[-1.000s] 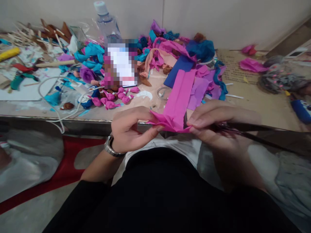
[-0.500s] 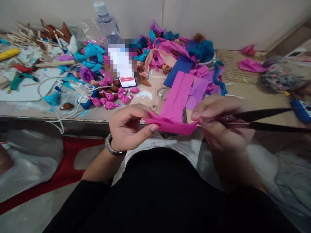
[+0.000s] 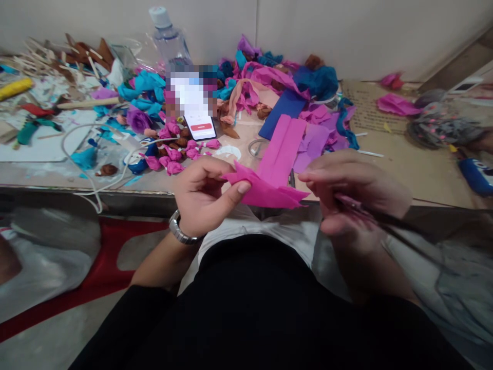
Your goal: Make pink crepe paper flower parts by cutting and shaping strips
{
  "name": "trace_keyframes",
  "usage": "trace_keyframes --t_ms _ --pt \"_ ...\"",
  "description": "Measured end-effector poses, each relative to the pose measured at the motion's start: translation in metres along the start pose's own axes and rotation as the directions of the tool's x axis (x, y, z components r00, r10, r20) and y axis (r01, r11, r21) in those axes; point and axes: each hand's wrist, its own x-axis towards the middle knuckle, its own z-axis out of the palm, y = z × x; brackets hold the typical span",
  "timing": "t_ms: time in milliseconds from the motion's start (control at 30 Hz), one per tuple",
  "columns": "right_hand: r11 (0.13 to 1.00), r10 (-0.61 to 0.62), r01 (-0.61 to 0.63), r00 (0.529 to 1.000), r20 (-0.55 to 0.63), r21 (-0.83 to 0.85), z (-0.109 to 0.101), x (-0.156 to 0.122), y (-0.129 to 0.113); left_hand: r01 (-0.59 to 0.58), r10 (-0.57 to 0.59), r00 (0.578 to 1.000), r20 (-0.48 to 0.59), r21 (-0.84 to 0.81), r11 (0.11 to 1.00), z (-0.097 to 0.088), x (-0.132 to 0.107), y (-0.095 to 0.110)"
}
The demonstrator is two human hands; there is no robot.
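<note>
Right hand (image 3: 358, 190) has let go of the pink paper (image 3: 269, 194) since half a second ago, when it pinched the right end; scissors (image 3: 349, 201) in that hand have swung, now aiming down to the right. Head view: left hand (image 3: 204, 198) grips the paper's left end between thumb and forefinger, rest of the fingers curled behind. Paper sticks out rightward from the left fingers, right end loose, ragged edge, over the table's near edge. Right fingers are off the paper, tips just beside its loose end; thumb spread away below, scissors held inside the hand, both blurred. Pink strip (image 3: 283, 146) lies on the table (image 3: 389, 177) just beyond the paper, near end hidden behind it. Purple paper (image 3: 314, 146) beyond the right fingertips, next to the strip. Blue sheet (image 3: 281, 115) farther out, past the strip. Beyond the left fingers: small pink twists (image 3: 171, 164), then a phone (image 3: 202, 132), lit, top part pixelated; bottle (image 3: 169, 38) farther out behind it. White cable (image 3: 96, 192) left of the left fingers. Watch (image 3: 179, 228) on the left wrist, below the fingers
</note>
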Motion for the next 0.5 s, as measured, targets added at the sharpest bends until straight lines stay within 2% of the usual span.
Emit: trace_keyframes --t_ms 100,267,400,500 --pt "0.993 -0.106 0.108 0.992 -0.062 0.042 0.009 -0.003 0.008 0.046 -0.046 0.999 -0.023 -0.018 0.999 0.002 -0.002 -0.002" --pt "0.999 0.033 -0.03 0.993 -0.109 0.034 0.021 -0.002 0.005 0.024 -0.021 0.999 0.039 -0.076 0.997 0.005 -0.001 0.001" --pt "0.991 0.101 -0.095 0.993 -0.065 0.093 0.025 0.008 0.01 0.063 -0.051 0.987 0.155 -0.072 0.995 0.002 0.003 0.005" --pt "0.968 0.176 -0.174 0.984 0.004 0.184 0.028 0.019 0.03 0.026 -0.027 0.994 0.107 0.005 1.0 -0.004 0.004 -0.003"
